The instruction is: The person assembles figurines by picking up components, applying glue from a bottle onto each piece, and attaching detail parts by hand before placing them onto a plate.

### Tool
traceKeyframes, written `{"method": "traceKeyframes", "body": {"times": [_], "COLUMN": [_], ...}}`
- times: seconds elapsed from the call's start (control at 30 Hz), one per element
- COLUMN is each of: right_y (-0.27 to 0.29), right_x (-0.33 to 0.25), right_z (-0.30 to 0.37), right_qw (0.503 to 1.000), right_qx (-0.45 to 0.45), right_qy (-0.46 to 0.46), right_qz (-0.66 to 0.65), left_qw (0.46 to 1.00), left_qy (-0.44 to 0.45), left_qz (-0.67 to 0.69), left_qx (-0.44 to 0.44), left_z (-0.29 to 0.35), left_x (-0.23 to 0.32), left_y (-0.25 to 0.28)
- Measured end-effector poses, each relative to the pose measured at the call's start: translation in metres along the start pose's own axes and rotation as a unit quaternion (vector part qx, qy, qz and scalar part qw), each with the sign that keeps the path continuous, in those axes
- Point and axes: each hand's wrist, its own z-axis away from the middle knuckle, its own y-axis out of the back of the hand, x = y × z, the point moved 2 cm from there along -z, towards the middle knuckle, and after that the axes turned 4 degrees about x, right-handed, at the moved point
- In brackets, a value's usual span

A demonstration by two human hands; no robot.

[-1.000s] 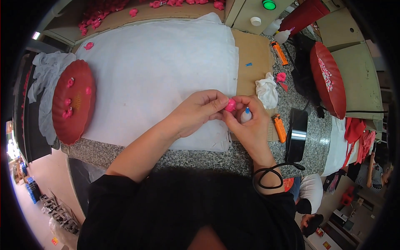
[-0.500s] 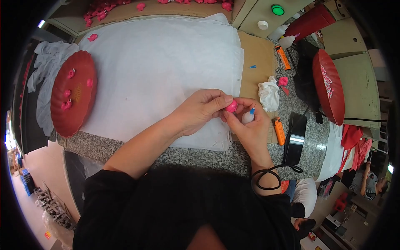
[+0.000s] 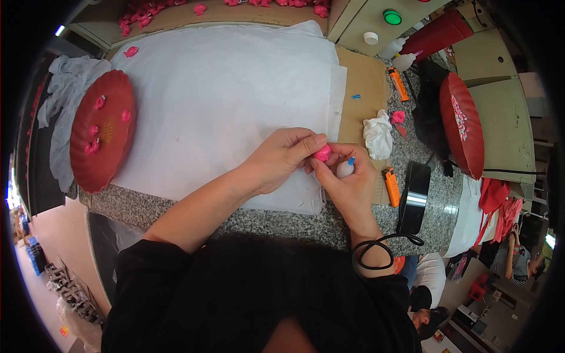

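1. Far left: red scalloped plate [image 3: 101, 129] on grey cloth [image 3: 56, 94]; about five pink bits on it.
2. Centre: left hand [image 3: 281, 157] pinches the pink piece [image 3: 322, 154] over the near edge of the white sheet [image 3: 229, 88].
3. Right hand [image 3: 348, 182] touches the piece too and is closed round a small white bottle [image 3: 344, 169], blue tip up; risk, as I judge it: a squeeze could smear glue on the fingers, or the piece could slip.
4. Right: one white rag [image 3: 376, 134]; two orange lighters [image 3: 391, 186]; second red plate [image 3: 462, 125].
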Motion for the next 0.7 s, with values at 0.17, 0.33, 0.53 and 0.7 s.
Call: {"method": "traceKeyframes", "body": {"times": [0.17,0.33,0.53,0.7], "right_y": [-0.002,0.003,0.029,0.034], "right_x": [-0.001,-0.004,0.005,0.004], "right_z": [0.001,-0.004,-0.019,-0.021], "right_qw": [1.0,0.996,0.927,0.906], "right_qx": [0.01,-0.043,-0.068,-0.123], "right_qy": [0.014,-0.062,-0.222,-0.212], "right_qz": [0.009,-0.045,-0.295,-0.346], "left_qw": [0.999,0.999,0.997,0.993], "left_qy": [-0.015,-0.029,-0.033,-0.051], "left_qz": [-0.04,-0.029,-0.057,-0.09], "left_qx": [0.008,0.011,0.026,0.049], "left_z": [-0.001,0.0,-0.001,0.001], "left_x": [-0.001,0.001,0.006,0.01], "left_y": [0.002,0.003,0.005,0.006]}}
